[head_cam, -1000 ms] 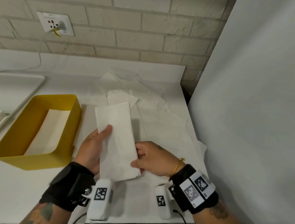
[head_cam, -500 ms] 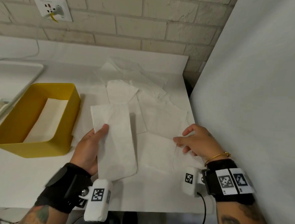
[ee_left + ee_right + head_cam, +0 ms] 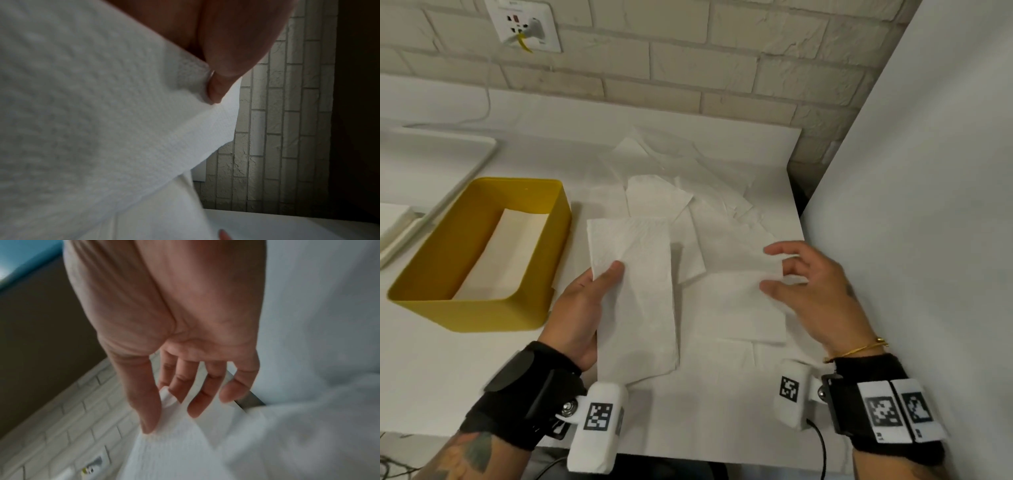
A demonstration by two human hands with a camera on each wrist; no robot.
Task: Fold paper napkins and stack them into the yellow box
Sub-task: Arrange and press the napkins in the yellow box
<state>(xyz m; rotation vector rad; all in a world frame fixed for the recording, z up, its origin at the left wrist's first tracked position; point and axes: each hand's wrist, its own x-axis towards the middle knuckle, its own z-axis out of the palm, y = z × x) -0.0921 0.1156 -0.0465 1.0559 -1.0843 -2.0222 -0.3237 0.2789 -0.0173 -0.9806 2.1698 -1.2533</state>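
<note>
The biggest change is with the right hand [image 3: 815, 291]: a second ago it pinched the lower edge of the folded napkin [image 3: 635, 294] together with the left hand [image 3: 582, 308], and now it has let go and swung out to the loose napkins [image 3: 736, 246] spread on the right of the desk [image 3: 431, 359]. Its fingers are spread and relaxed over one sheet, thumb and forefinger just at the sheet's edge; whether they have caught it yet I cannot tell. The left hand alone keeps the folded napkin, thumb on top and fingers beneath, clamped on its left edge, the strip held just right of the yellow box [image 3: 482, 308].

That reads as one fold finished and ready to go in, with the next sheet being fetched at the same time. The box already holds a pale folded napkin [image 3: 500, 260] lying flat on its floor.

The desk is white and backs onto a pale brick wall [image 3: 722, 68] with a socket [image 3: 524, 24]; a plain white panel [image 3: 928, 205] closes the right side, and a white tray [image 3: 431, 161] sits beyond the box
</note>
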